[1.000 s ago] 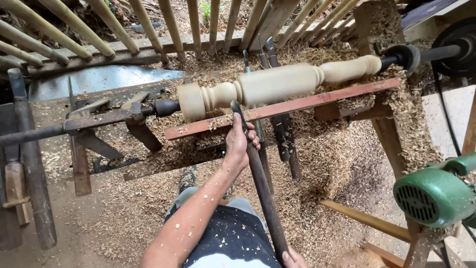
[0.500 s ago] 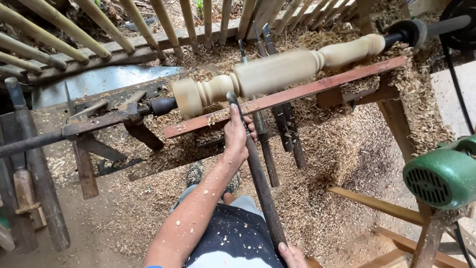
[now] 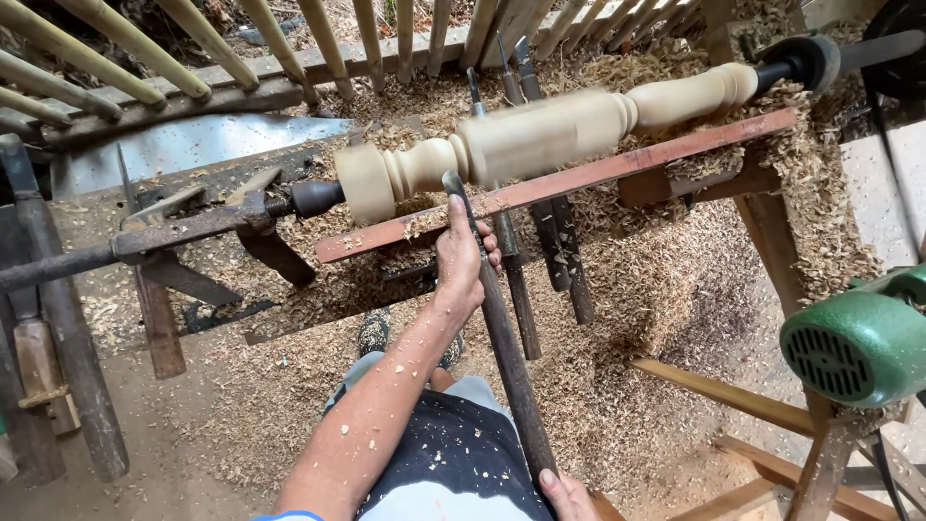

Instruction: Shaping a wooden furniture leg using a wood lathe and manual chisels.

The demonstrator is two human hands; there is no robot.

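Observation:
A pale wooden spindle (image 3: 550, 130) spins blurred on a lathe, held between a dark centre at the left and a chuck at the upper right. A long dark turning chisel (image 3: 502, 338) rests on the rusty red tool rest bar (image 3: 617, 169), its tip at the spindle's narrow neck. My left hand (image 3: 461, 260) grips the chisel shaft just below the rest. My right hand (image 3: 564, 497) holds the handle end at the bottom edge, only partly in view.
Wood shavings cover the lathe bed and the ground. Spare chisels (image 3: 555, 241) lean under the rest. Finished spindles (image 3: 125, 68) lie at the top left. A green motor (image 3: 858, 342) sits at the right on a wooden frame. Rusty iron bars (image 3: 58, 338) stand at the left.
The view has shifted slightly, and the chisel tip stays at the spindle's neck. Both hands keep their grip.

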